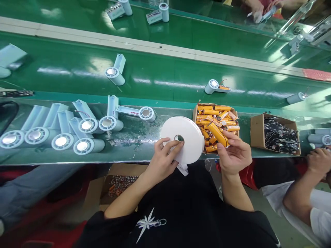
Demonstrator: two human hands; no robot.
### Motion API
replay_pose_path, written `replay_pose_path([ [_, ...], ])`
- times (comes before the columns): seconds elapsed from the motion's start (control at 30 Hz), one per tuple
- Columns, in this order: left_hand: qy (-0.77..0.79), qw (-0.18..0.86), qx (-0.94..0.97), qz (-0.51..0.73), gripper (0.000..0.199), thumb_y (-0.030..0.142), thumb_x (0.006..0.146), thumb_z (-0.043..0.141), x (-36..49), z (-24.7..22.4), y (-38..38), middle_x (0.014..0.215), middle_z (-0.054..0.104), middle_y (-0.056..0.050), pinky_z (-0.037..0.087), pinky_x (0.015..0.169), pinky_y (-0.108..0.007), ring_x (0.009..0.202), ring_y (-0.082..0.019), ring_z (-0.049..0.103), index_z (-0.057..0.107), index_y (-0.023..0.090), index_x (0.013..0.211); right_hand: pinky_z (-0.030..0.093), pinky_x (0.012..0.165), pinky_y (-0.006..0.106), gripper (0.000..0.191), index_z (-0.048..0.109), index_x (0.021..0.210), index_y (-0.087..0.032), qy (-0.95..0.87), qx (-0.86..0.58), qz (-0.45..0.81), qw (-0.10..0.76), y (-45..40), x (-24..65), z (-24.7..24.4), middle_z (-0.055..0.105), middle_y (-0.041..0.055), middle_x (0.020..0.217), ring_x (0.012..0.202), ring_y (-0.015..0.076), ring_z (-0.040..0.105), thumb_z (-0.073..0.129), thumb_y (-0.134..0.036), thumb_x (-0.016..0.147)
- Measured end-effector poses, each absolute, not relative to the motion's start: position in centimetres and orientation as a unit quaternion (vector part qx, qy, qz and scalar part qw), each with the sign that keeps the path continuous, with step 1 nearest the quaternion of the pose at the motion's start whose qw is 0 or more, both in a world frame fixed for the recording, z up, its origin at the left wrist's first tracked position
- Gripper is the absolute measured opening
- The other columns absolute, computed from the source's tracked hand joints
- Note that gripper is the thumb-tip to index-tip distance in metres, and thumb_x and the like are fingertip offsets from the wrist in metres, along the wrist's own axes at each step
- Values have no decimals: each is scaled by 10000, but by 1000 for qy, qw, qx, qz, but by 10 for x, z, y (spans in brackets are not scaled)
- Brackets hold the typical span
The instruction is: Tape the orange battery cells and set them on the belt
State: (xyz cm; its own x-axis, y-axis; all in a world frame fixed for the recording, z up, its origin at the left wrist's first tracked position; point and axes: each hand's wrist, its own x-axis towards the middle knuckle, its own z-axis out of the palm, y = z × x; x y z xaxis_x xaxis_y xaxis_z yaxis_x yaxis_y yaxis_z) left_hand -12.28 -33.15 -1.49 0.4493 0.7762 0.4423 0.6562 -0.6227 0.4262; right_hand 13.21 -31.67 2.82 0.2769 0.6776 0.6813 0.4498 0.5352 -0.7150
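Observation:
My left hand grips a wide white tape roll, with fingertips at the hole in its middle. A loose strip of tape hangs at the roll's lower edge, near the fingers. Between thumb and fingers, my right hand holds an orange-wrapped battery by its lower end. That battery is tilted, over a cardboard box full of similar orange batteries with thin wires. The roll covers part of the box's left side. My left thumb is mostly hidden.
Several pale blue fan housings stand along the bench's left. More housings sit on the green conveyor. Right, a box holds dark circuit boards. A co-worker's hand is far right; another person's hands are across.

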Motion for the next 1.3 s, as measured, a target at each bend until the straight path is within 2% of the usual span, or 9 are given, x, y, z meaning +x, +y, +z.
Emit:
replay_pose_path([
  [0.27,431,54,838,329,942,9,832,682,-119,-9,-326,1265,724,-132,532,1072,-538,1268,-350,541,392,266,1690,707,938,450,344,666,1166,-313,-601,-461,128,640,-344,120,-2,779,55,1171,1075,261,802,843,-179,903],
  [0.43,409,-8,857,314,888,-33,869,654,-133,-3,-316,1241,765,-70,498,1101,-486,1262,-315,530,471,322,1662,711,954,416,491,654,1377,-282,-511,-485,341,623,-349,123,-6,786,131,1302,1153,274,799,847,-426,948],
  [0.57,385,-55,877,283,797,27,926,686,-146,8,-306,1270,784,-17,438,1209,-534,1233,-304,511,529,396,1616,741,867,417,441,791,1177,-243,-496,-493,504,507,-336,146,20,846,77,1112,983,279,839,962,-457,831],
  [0.67,399,-62,872,278,788,107,951,731,-142,11,-305,1281,782,26,298,1313,-601,1199,-289,534,512,483,1608,747,863,430,322,837,1066,-234,-545,-536,485,424,-321,159,42,854,39,982,909,280,843,961,-416,831],
  [0.77,436,-71,845,302,776,167,953,758,-125,3,-313,1231,781,21,171,1336,-604,1151,-276,560,506,505,1606,746,883,446,355,835,1037,-231,-517,-535,451,494,-308,155,49,859,44,1007,941,295,846,999,-407,776],
  [0.97,496,-120,774,376,665,502,942,806,-89,-15,-328,1122,727,-104,277,1189,-537,1139,-302,522,625,293,1547,684,1032,444,411,720,1141,-249,-275,-441,418,745,-310,89,20,840,72,1205,1106,253,823,949,-430,852],
  [1.07,507,-115,761,387,685,634,951,752,-78,-13,-329,1069,691,-147,356,1090,-511,1109,-319,513,685,193,1470,612,1138,551,505,666,1195,-237,-217,-448,401,769,-316,64,8,808,123,1298,1220,293,783,963,-421,831],
  [1.17,509,-107,762,387,695,627,970,728,-74,-7,-335,1002,667,-162,400,988,-476,1050,-319,512,690,98,1420,608,1126,613,582,677,1211,-224,-224,-456,434,744,-311,73,12,812,144,1277,1192,335,792,1001,-426,772],
  [1.3,485,-29,799,354,575,499,959,769,-87,-8,-368,981,683,-141,407,916,-439,1025,-303,533,702,116,1382,622,1146,546,368,784,1053,-260,-301,-439,424,733,-296,139,47,834,41,1220,1233,320,777,992,-358,765],
])
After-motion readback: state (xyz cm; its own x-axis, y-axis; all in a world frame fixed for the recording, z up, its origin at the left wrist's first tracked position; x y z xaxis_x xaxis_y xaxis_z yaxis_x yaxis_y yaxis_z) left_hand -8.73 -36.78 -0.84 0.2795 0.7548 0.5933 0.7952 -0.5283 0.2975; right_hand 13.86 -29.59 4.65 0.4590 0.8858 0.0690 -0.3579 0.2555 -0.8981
